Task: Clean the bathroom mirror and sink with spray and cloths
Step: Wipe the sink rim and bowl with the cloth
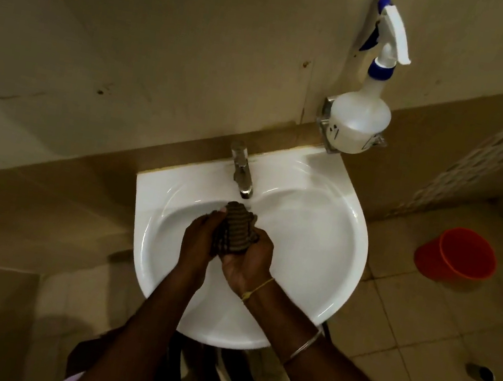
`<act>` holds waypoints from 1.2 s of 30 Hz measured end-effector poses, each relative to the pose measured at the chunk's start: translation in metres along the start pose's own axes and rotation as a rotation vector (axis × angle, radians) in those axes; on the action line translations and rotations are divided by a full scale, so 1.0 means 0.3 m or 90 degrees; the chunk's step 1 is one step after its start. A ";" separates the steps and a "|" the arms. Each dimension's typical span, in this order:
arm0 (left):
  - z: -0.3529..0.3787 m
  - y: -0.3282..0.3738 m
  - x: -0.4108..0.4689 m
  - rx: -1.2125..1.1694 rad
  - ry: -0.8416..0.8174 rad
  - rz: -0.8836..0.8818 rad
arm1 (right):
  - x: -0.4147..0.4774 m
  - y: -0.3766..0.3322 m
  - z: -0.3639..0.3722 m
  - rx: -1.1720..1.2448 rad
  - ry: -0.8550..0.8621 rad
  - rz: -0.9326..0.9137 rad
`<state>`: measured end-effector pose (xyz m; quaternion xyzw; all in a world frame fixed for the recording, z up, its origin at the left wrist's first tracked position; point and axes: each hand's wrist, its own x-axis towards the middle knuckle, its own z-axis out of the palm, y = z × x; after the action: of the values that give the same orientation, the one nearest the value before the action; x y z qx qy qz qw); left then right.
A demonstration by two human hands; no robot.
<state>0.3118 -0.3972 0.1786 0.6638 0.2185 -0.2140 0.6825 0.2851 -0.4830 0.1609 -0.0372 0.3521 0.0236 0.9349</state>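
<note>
A white sink (319,234) hangs on the tan wall, with a chrome tap (242,169) at its back. Over the basin, just under the spout, both hands hold a bunched dark ribbed cloth (237,231). My left hand (199,241) grips it from the left and my right hand (248,262) cups and grips it from the right. A white spray bottle (358,121) with a blue collar and white trigger stands in a wall holder to the upper right of the sink. The mirror is not in view.
An orange bucket (457,256) sits on the tiled floor to the right of the sink. A floor drain (481,373) lies further down on the right. A patterned grille (500,131) runs along the right wall.
</note>
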 end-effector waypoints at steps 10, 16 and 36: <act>-0.011 0.023 -0.002 -0.302 0.000 -0.068 | -0.026 -0.033 0.121 -0.202 0.020 0.037; 0.012 0.078 0.021 -0.291 0.147 0.082 | -0.070 -0.105 -0.007 -0.414 0.123 -0.063; 0.210 0.155 0.250 -0.334 -0.044 0.109 | -0.124 -0.059 -0.182 -0.498 0.155 -0.092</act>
<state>0.4007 -0.4590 0.1743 0.4726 0.1862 -0.1136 0.8538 0.2227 -0.5059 0.1455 -0.4169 0.4209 0.0851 0.8011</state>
